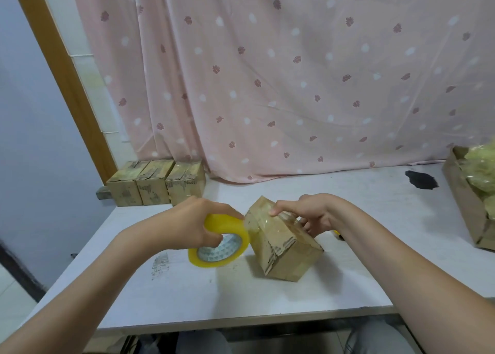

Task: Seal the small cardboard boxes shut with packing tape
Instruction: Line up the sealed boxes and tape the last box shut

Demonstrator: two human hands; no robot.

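Observation:
A small cardboard box [281,249] stands tilted on one edge in the middle of the white table [348,281]. Clear tape shines on its upper faces. My left hand [192,222] grips a yellow roll of packing tape [222,244], fingers through its core, with the roll against the box's left side. My right hand [310,214] holds the box from above, thumb on the taped top and fingers curled over the far side.
Three small cardboard boxes [158,186] stand in a row at the table's back left corner. A large open carton [466,201] with pale plastic packing sits at the right edge. A dark stain [422,179] marks the table near it. A pink curtain hangs behind.

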